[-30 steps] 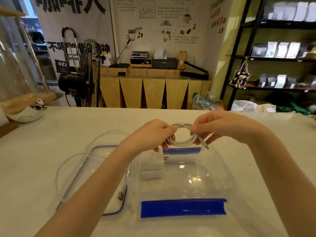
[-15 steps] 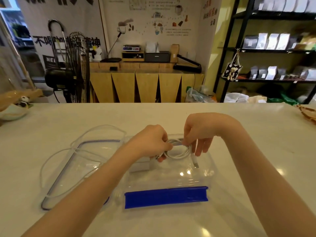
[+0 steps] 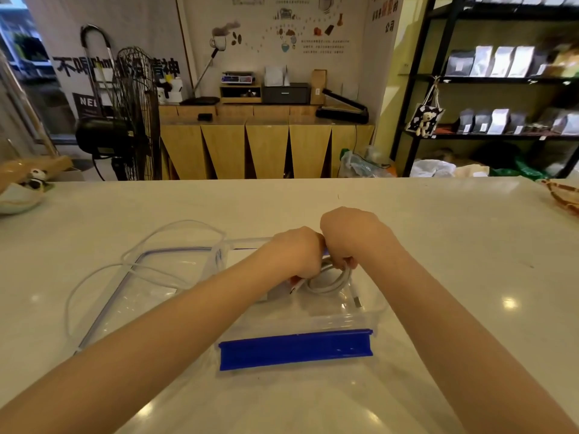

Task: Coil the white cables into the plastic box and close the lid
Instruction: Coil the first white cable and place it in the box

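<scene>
A clear plastic box (image 3: pixel 374 311) with a blue latch (image 3: pixel 296 348) on its near side sits open on the pale table. Both hands reach down into it, side by side. My left hand (image 3: pixel 294 253) and my right hand (image 3: pixel 351 236) hold a small coiled white cable (image 3: pixel 329 281) inside the box; its plug end (image 3: pixel 357 300) trails toward the right wall. A white charger block beside the coil is mostly hidden by my left forearm. The clear lid (image 3: pixel 150 255) with a blue-grey seal lies flat to the left. A second white cable (image 3: pixel 94 277) loops loosely over it.
A light bowl with a panda figure (image 3: pixel 22 195) stands at the table's far left edge. A woven basket (image 3: pixel 564 195) sits at the far right edge. Beyond the table are a fan, a wooden counter and black shelves.
Both hands have lowered the coiled cable from above the box's far rim down into the box. The camera has tilted down and drawn closer.
</scene>
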